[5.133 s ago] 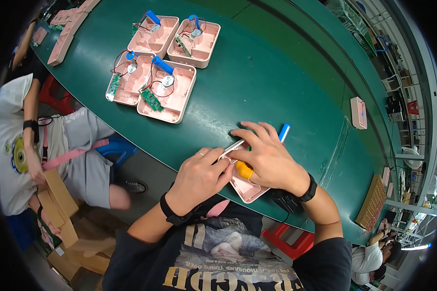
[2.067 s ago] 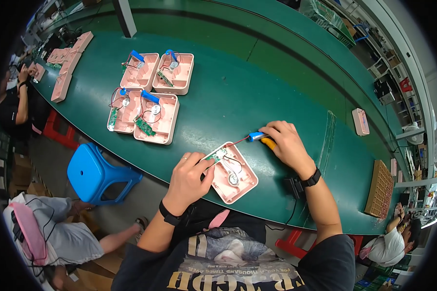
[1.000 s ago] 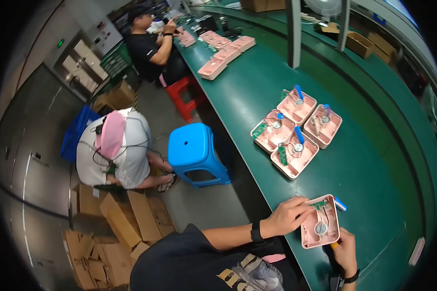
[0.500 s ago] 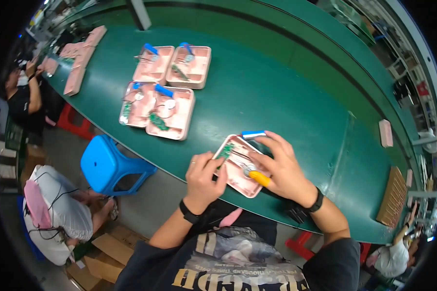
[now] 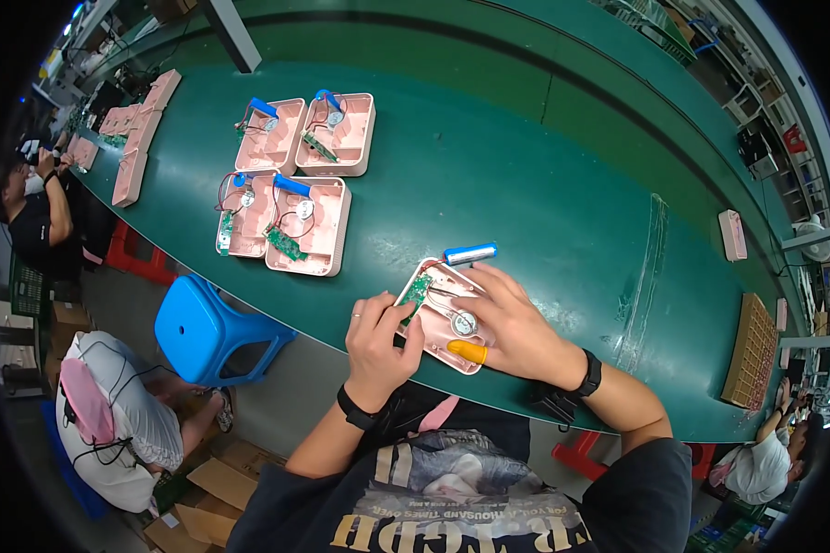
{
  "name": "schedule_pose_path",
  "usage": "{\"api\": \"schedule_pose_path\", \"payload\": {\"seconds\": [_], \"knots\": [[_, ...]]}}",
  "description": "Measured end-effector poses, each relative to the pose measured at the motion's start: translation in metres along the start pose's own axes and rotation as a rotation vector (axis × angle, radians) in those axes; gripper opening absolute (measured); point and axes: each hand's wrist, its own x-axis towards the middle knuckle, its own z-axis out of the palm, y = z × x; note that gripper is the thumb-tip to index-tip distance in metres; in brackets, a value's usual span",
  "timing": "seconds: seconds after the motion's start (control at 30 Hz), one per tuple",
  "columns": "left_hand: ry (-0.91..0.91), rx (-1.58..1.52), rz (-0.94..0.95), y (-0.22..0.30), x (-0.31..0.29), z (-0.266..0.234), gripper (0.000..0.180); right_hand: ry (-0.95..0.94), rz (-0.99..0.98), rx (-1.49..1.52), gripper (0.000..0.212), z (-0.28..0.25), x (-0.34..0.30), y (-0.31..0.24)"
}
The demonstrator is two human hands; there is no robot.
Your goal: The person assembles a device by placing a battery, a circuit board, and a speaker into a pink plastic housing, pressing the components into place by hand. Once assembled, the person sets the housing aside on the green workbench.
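A pink plastic case (image 5: pixel 444 358) lies at the table's near edge, tilted in front of me. Inside it are a green circuit board (image 5: pixel 419 289) along the left wall and a round silver part (image 5: pixel 463 323), with thin wires. My left hand (image 5: pixel 380 346) is closed at the left wall, finger and thumb pinched at the board's lower end. My right hand (image 5: pixel 523 330) reaches over the case from the right, its fingers apart. Its thumb wears a yellow finger cot and lies inside the case; the other fingertips are partly hidden. A blue cylindrical battery (image 5: pixel 470 253) lies just beyond the case.
Several open pink cases (image 5: pixel 327 249) with boards, batteries and wires stand to the left. More pink parts (image 5: pixel 131 178) line the far left. A brown partitioned tray (image 5: pixel 747 355) is at the right. A blue stool (image 5: pixel 198 323) stands beside the table; other people sit nearby.
My right fingers have come off the battery and moved down over the case; the battery now rests on the table. My left hand stays at the board. The view has shifted slightly.
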Motion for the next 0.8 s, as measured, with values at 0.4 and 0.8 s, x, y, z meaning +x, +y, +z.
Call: {"api": "schedule_pose_path", "payload": {"seconds": [0.4,0.8], "knots": [[0.005,0.001,0.006,-0.004,0.0,0.001,0.017,-0.052,-0.004,-0.167,0.054,-0.006,0.008,-0.012],[0.022,-0.008,0.008,-0.004,0.0,0.002,0.015,-0.099,-0.046,-0.263,0.034,-0.041,0.07,0.04]]}}
